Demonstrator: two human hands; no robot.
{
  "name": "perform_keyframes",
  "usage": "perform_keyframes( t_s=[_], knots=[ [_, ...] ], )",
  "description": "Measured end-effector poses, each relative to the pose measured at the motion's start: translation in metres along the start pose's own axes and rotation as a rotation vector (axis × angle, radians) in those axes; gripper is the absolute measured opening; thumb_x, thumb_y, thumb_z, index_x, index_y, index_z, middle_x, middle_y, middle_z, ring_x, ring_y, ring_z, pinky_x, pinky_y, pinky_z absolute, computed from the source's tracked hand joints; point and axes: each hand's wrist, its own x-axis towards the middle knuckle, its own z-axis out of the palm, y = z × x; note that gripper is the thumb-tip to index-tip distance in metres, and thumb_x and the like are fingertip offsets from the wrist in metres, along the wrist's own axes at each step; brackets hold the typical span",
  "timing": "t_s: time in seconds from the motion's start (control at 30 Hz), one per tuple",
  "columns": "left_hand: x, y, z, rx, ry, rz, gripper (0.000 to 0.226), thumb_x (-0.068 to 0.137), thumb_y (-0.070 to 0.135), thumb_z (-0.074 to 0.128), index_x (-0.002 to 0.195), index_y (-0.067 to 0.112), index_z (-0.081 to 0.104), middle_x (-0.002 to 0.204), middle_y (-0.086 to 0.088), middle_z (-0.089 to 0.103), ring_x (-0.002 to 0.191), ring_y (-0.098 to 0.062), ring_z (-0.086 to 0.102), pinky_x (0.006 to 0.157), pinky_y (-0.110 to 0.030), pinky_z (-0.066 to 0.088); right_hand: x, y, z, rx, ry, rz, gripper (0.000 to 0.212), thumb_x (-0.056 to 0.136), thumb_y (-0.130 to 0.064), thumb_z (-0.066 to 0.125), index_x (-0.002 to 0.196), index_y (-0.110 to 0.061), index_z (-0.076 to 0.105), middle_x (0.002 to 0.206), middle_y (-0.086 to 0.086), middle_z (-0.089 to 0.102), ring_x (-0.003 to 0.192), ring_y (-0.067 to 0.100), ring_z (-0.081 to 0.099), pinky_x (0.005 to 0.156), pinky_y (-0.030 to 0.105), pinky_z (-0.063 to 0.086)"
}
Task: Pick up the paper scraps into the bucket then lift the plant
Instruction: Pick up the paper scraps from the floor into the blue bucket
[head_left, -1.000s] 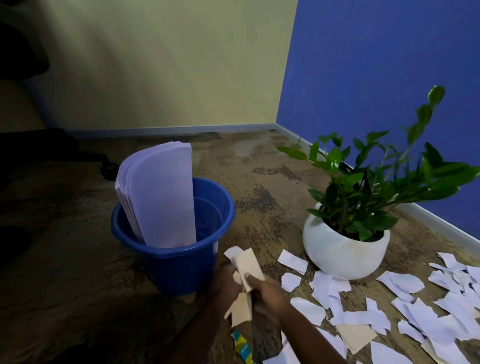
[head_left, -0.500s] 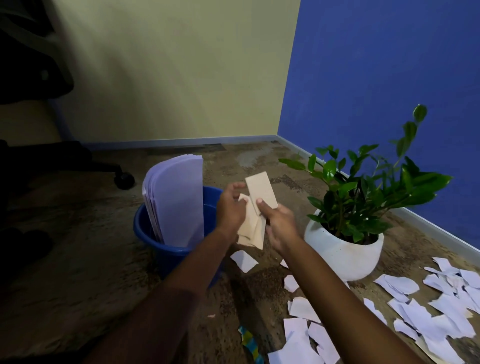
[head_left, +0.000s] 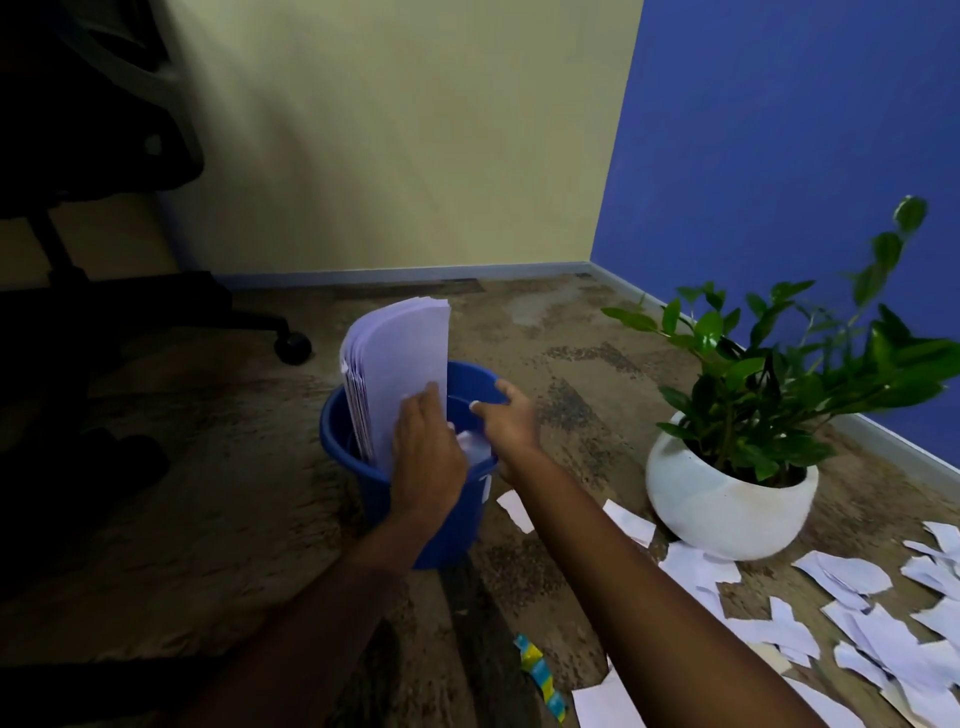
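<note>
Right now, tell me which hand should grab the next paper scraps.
Probably the right hand. The paper scraps lie on the floor on its side, by the white pot; the left hand touches the sheets standing in the bucket.

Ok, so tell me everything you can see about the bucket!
The bucket is blue, round and looks like plastic. It stands upright on the brown floor, left of the plant. A tall stack of white sheets stands inside against its left side and sticks up above the rim. Pale scraps show inside. The left hand is over the opening, fingers flat on the sheets. The right hand is open at the right rim; whether it touches is unclear.
</note>
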Motion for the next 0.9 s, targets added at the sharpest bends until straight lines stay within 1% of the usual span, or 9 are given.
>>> perform_keyframes(
  t_s=[0.07,0.2,0.3,0.4,0.5,0.6,0.7,0.8,0.9],
  knots=[
    [-0.011,0.002,0.003,0.183,-0.037,0.254,0.064,0.094,0.015,0.047,0.150,0.006,0.018,0.157,-0.013,0.024,0.148,-0.025,0.020,0.122,-0.037,0.020,-0.003,0.001,-0.013,-0.046,0.058,-0.106,0.043,0.092,-0.002,0.051,0.133,-0.013,0.051,0.135,0.010,0.055,0.101,0.025,0.064,0.079,0.036,0.055],
    [-0.035,0.006,0.021,0.404,-0.063,0.890,0.058,0.061,0.012,0.076,0.119,0.005,0.066,0.126,-0.013,0.066,0.120,-0.025,0.061,0.098,-0.039,0.050,-0.010,0.021,-0.050,-0.099,0.182,-0.254,0.031,0.089,0.006,0.043,0.103,-0.008,0.068,0.112,0.009,0.068,0.082,0.010,0.059,0.067,0.017,0.049],
    [-0.054,0.003,0.044,0.444,-0.250,1.097,0.048,0.060,0.024,0.078,0.108,0.020,0.073,0.118,0.000,0.071,0.113,-0.013,0.066,0.095,-0.029,0.052,-0.012,0.056,-0.084,-0.199,0.234,-0.196,0.031,0.088,0.008,0.043,0.100,-0.005,0.069,0.110,0.012,0.070,0.090,0.012,0.057,0.080,0.024,0.046],
    [-0.071,0.010,0.063,0.580,-0.567,1.124,0.050,0.069,0.039,0.077,0.115,0.022,0.069,0.127,0.003,0.066,0.123,-0.010,0.058,0.105,-0.022,0.043,-0.014,0.102,-0.123,-0.514,0.102,-0.138,0.027,0.090,0.002,0.047,0.103,-0.002,0.069,0.113,0.015,0.069,0.100,0.020,0.061,0.086,0.024,0.044],
    [-0.084,0.006,0.092,0.670,-0.857,1.008,0.052,0.096,0.015,0.050,0.144,0.003,0.035,0.155,-0.015,0.030,0.145,-0.029,0.024,0.121,-0.038,0.013,-0.020,0.142,-0.162,-0.926,-0.275,-0.112,0.027,0.089,-0.013,0.057,0.115,-0.008,0.065,0.126,0.012,0.059,0.120,0.026,0.051,0.099,0.029,0.040],
    [-0.096,0.000,0.109,0.664,-0.967,0.917,0.065,0.092,0.017,0.057,0.149,0.011,0.026,0.160,-0.009,0.018,0.148,-0.028,0.014,0.121,-0.039,0.009,-0.032,0.174,-0.191,-1.126,-0.608,0.077,0.067,0.079,-0.037,0.071,0.138,-0.029,0.041,0.155,0.005,0.024,0.144,0.029,0.019,0.117,0.042,0.020],
    [-0.102,-0.001,0.114,0.683,-1.058,0.839,0.075,0.089,0.016,0.062,0.151,0.011,0.019,0.161,-0.009,0.013,0.148,-0.028,0.011,0.121,-0.037,0.008,-0.041,0.193,-0.205,-1.261,-0.656,0.070,0.076,0.074,-0.046,0.073,0.139,-0.040,0.033,0.160,-0.002,0.003,0.148,0.028,0.002,0.119,0.048,0.012],
    [-0.105,-0.002,0.123,0.628,-0.919,0.775,0.077,0.081,0.017,0.071,0.144,-0.004,0.032,0.154,-0.022,0.029,0.144,-0.020,0.029,0.121,-0.030,0.006,-0.048,0.199,-0.202,-1.315,-0.616,-0.010,0.068,0.076,-0.038,0.073,0.134,-0.036,0.037,0.160,-0.004,0.003,0.147,0.027,0.003,0.119,0.045,0.015],
    [-0.102,0.006,0.117,0.602,-0.874,0.651,0.053,0.074,0.022,0.077,0.110,-0.014,0.063,0.120,-0.027,0.064,0.115,-0.016,0.061,0.116,-0.026,0.023,-0.047,0.197,-0.195,-1.340,-0.589,-0.026,0.061,0.077,-0.034,0.072,0.131,-0.025,0.045,0.158,-0.003,0.009,0.145,0.027,0.009,0.117,0.043,0.022]
  ],
)
